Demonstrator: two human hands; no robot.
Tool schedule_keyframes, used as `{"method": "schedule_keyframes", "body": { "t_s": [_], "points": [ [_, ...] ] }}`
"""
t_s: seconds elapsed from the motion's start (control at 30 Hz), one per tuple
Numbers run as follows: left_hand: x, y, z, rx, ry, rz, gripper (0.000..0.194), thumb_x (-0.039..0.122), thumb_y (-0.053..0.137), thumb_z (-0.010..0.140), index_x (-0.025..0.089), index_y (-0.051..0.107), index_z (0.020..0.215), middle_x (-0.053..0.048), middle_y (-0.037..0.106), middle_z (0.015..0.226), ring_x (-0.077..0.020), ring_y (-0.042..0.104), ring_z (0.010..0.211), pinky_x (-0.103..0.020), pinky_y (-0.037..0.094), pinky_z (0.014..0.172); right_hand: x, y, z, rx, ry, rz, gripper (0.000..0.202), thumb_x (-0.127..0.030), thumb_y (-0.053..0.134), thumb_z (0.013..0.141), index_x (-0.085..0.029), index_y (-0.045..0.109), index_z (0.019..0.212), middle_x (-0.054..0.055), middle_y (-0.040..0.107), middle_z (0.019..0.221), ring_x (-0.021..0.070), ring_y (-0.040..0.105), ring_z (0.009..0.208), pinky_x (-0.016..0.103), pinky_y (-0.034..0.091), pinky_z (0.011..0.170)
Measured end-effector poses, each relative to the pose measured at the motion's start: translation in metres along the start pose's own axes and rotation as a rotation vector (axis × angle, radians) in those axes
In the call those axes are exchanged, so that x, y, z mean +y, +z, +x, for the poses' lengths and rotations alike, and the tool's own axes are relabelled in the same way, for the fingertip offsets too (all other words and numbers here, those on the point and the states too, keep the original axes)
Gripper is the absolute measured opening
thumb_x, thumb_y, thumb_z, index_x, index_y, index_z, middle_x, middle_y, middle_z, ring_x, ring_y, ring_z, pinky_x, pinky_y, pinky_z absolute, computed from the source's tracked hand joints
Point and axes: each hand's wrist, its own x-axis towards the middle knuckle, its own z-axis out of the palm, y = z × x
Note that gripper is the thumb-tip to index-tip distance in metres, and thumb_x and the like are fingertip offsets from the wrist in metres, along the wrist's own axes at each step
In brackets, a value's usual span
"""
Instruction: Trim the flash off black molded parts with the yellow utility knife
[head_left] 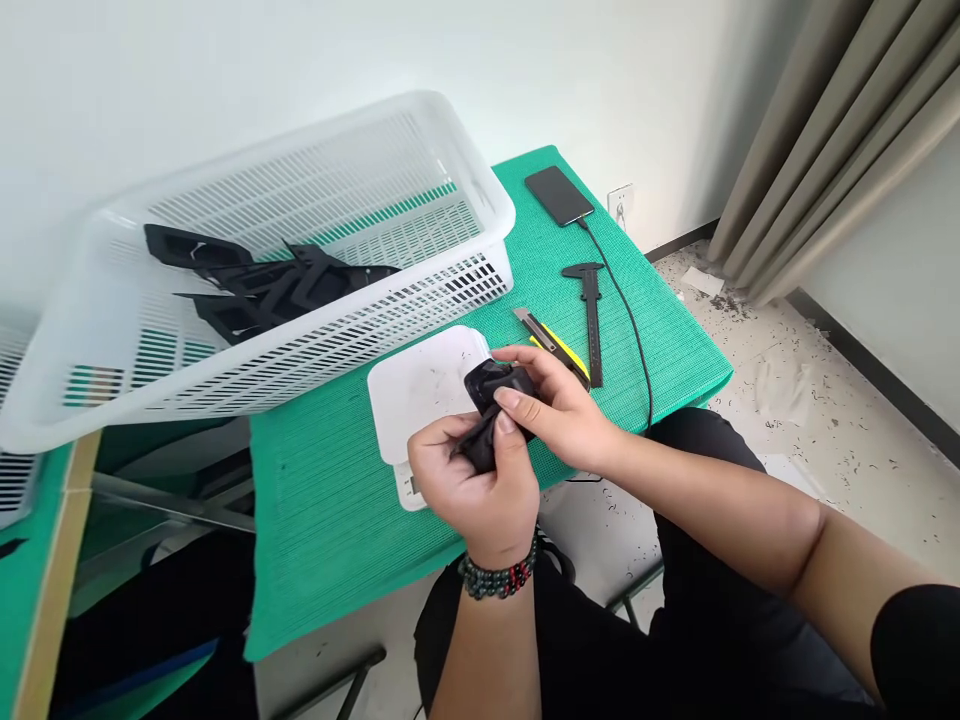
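Between my two hands is a black molded part (pixel 484 385), mostly covered by the fingers, so its full shape is hidden. My left hand (pixel 480 485), with a beaded bracelet at the wrist, is closed around the near, lower end. The far end is gripped by my right hand (pixel 559 410), its thumb pressed on the top. Both thumbs nearly meet on the part. Just behind and below the hands lies a white kitchen scale (pixel 416 390) on the green-covered table (pixel 330 530). A yellow-and-black utility knife (pixel 555 345) rests close beyond my right hand, its blade end showing.
A large white plastic basket (pixel 315 350) with several black molded parts (pixel 277 285) stands at the left back. Black calipers (pixel 592 320) lie beside the knife. A phone (pixel 559 195) with a cable (pixel 626 305) sits near the back corner. Dark scraps litter the floor at right.
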Motion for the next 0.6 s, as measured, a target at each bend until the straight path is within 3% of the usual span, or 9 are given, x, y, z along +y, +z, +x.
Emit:
{"method": "schedule_keyframes", "body": {
  "t_s": [0.2, 0.4, 0.53, 0.6],
  "points": [
    [0.001, -0.003, 0.008, -0.121, -0.065, -0.157, 0.037, 0.038, 0.076, 0.082, 0.022, 0.049, 0.101, -0.005, 0.063, 0.098, -0.0187, 0.068, 0.091, -0.037, 0.059, 0.08, 0.003, -0.004, 0.008, 0.055, 0.032, 0.08, 0.041, -0.035, 0.08, 0.079, -0.027, 0.065, 0.117, 0.0, 0.071, 0.097, 0.0185, 0.067, 0.093, 0.034, 0.057, 0.088],
    [-0.004, -0.01, 0.014, -0.196, -0.159, -0.223, 0.059, 0.028, 0.086, 0.069, 0.023, 0.052, 0.117, -0.006, 0.06, 0.105, -0.0211, 0.064, 0.103, -0.031, 0.06, 0.074, 0.0, -0.007, 0.009, 0.121, 0.087, 0.186, 0.034, -0.038, 0.08, 0.08, -0.026, 0.069, 0.11, 0.001, 0.073, 0.105, 0.0183, 0.067, 0.099, 0.031, 0.057, 0.088],
    [-0.009, -0.013, 0.013, -0.238, -0.244, -0.262, 0.061, 0.028, 0.088, 0.069, 0.024, 0.055, 0.12, -0.006, 0.061, 0.107, -0.0192, 0.065, 0.097, -0.029, 0.059, 0.07, -0.001, -0.008, 0.01, 0.126, 0.151, 0.219, 0.039, -0.046, 0.079, 0.081, -0.027, 0.067, 0.112, 0.001, 0.074, 0.102, 0.0176, 0.068, 0.089, 0.028, 0.058, 0.073],
    [-0.01, -0.015, 0.014, -0.245, -0.248, -0.26, 0.048, 0.028, 0.085, 0.074, 0.022, 0.059, 0.114, -0.004, 0.063, 0.103, -0.0164, 0.066, 0.087, -0.028, 0.058, 0.068, -0.001, -0.008, 0.01, 0.128, 0.175, 0.227, 0.041, -0.051, 0.077, 0.081, -0.026, 0.066, 0.113, 0.001, 0.074, 0.099, 0.0163, 0.067, 0.079, 0.026, 0.055, 0.06]
  ]
}}
